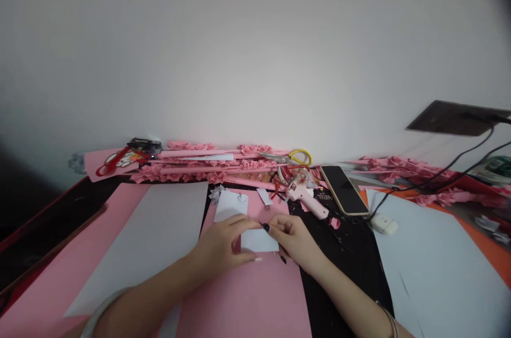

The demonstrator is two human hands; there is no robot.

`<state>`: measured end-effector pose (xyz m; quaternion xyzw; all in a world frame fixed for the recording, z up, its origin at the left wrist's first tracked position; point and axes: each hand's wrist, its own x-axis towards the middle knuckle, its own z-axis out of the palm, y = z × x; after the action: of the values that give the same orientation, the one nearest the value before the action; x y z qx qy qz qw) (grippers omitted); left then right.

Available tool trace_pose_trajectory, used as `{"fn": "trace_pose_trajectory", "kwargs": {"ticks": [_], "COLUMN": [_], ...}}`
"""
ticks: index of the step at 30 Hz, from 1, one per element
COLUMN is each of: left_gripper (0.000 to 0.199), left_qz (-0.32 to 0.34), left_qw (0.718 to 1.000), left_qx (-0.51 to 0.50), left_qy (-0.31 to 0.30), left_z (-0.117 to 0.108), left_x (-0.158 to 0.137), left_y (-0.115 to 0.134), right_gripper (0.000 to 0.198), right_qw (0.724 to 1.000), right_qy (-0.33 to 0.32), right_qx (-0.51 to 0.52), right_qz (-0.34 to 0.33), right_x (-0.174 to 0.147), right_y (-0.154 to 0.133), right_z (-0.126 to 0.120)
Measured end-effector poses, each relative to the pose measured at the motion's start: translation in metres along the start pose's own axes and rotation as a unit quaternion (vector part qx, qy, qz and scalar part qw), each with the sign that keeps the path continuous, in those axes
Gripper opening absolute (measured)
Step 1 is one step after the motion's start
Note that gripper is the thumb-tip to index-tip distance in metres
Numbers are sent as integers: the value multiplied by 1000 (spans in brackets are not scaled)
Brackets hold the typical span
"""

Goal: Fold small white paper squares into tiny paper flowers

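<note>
A small white piece of paper [259, 241] is between my two hands, over a large pink paper sheet [243, 301]. My left hand [223, 242] grips its left side, with the thumb at the lower edge and the fingers along the top. On the right, my right hand [293, 239] pinches the upper right corner, and a dark-nailed fingertip rests at the top edge. Just behind my left hand lies another white paper piece [231, 205], with a small folded paper bit on it. A narrow white strip [264, 196] lies farther back.
Pink paper flower stems [215, 167] line the wall, with yellow-handled scissors [285, 158] on them. A pink glue gun [307, 198] and a phone [344, 190] lie right of centre. White sheets [139, 242] spread at left. A black cable [423, 183] runs at right near a white charger [384, 223].
</note>
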<state>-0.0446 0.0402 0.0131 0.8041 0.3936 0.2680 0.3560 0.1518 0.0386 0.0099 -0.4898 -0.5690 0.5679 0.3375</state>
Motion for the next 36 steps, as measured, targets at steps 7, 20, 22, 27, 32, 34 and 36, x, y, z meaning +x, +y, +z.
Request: {"fn": "trace_pose_trajectory", "kwargs": {"ticks": [7,20,22,27,32,34,36], "left_gripper": [33,34,34,20,18,18,17], "left_qz": [-3,-87,-100,-122,-142,-143,-144], "left_qw": [1000,985,977,952,928,928,929], "left_qx": [24,-148,-186,-280,-343,-344,-339], "left_qy": [-8,-4,-10,-16,-27,-23,-20], "left_z": [0,-1,0,1,1,1,1], "left_x": [0,1,2,4,6,6,5], "left_y": [-1,3,1,-3,-2,-2,-2], "right_gripper": [39,20,19,20,20,21,22], "right_qw": [997,998,998,997,995,996,996], "right_qy": [-24,-39,-33,-15,-20,-30,-36], "right_qx": [73,54,54,63,78,72,61], "right_qz": [-8,-19,-27,-46,-50,-49,-48], "right_x": [0,2,2,2,2,1,0], "right_y": [0,2,1,3,5,5,5], "right_z": [0,1,1,1,2,3,4]}}
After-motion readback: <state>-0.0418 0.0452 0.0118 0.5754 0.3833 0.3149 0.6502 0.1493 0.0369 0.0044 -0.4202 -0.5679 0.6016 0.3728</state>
